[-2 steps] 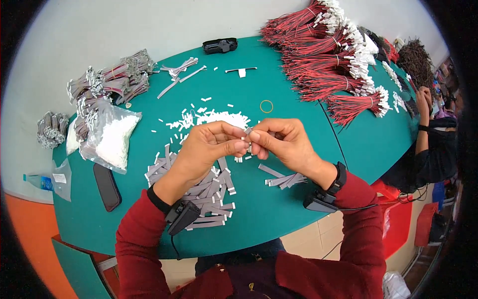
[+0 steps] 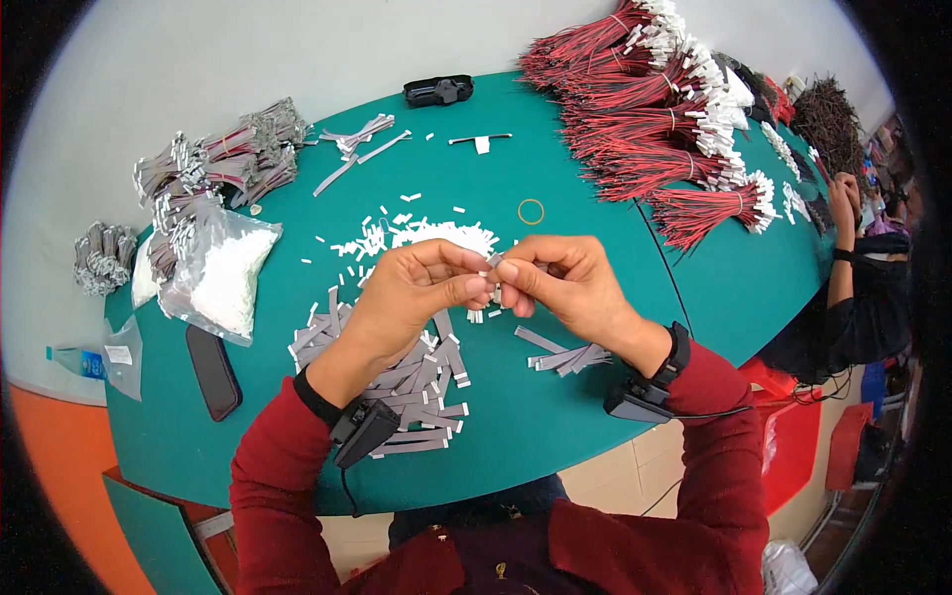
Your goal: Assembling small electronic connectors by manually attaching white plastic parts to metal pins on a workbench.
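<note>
Over the middle of the green table, my left hand [image 2: 409, 290] and my right hand [image 2: 573, 285] meet fingertip to fingertip, both closed in a pinch. A bit of grey ribbon cable [image 2: 495, 261] shows at the right thumb and finger; the rest is hidden. A tiny white connector housing seems to sit between the left fingertips, mostly covered. Just beyond the hands lies a heap of loose white connector housings [image 2: 441, 232]. Grey ribbon cables with white ends [image 2: 412, 402] are piled under and beside my left forearm. A smaller group of ribbon cables [image 2: 563, 357] lies by my right wrist.
Bundled red-black wires [image 2: 635, 124] are stacked at the far right. At left are bundled ribbon cables [image 2: 238, 154], a clear bag of white pieces [image 2: 233, 283] and a phone [image 2: 212, 372]. A rubber band [image 2: 531, 211] lies beyond my right hand. Another person's arm [image 2: 843, 238] reaches in at right.
</note>
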The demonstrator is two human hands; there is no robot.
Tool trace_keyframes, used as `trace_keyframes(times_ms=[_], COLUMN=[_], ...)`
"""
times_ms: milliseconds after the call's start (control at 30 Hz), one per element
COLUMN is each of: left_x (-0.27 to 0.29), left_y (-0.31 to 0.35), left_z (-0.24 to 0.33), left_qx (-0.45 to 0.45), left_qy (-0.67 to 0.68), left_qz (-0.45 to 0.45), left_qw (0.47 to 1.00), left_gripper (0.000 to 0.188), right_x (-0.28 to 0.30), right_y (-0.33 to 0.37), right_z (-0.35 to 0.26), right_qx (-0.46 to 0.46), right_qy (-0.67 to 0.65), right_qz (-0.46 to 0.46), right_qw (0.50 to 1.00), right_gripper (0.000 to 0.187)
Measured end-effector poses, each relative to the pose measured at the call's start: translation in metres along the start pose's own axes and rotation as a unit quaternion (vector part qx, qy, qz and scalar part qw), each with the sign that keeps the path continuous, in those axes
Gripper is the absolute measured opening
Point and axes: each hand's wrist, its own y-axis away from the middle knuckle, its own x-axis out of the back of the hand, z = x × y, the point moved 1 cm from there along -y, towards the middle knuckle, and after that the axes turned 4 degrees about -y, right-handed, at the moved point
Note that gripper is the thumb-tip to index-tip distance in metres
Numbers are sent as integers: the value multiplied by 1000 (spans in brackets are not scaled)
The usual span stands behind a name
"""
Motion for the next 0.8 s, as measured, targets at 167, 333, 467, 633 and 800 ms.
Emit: trace_keyframes(times_ms=[167, 333, 467, 633, 800], left_x=[0, -1, 3, 0, 4], left_y=[1, 1, 1, 1, 2], left_z=[3, 3, 1, 3, 5], left_qx=[-7, -2, 8, 27, 59], left_qy=[7, 3, 2, 28, 70], left_qz=[16, 13, 2, 1, -15], left_qw=[1000, 1000, 1000, 999, 996], left_gripper=[16, 15, 16, 19, 21], right_x=[1, 1, 0, -1, 4], right_y=[-1, 0, -1, 0, -1], right_z=[-3, -3, -1, -2, -5], right_qx=[-10, -19, -12, -17, -54], right_qy=[5, 8, 17, 19, 42], right_qz=[-2, -4, -10, -11, -39], right_qw=[1000, 1000, 1000, 1000, 997], right_gripper=[18, 18, 18, 17, 16])
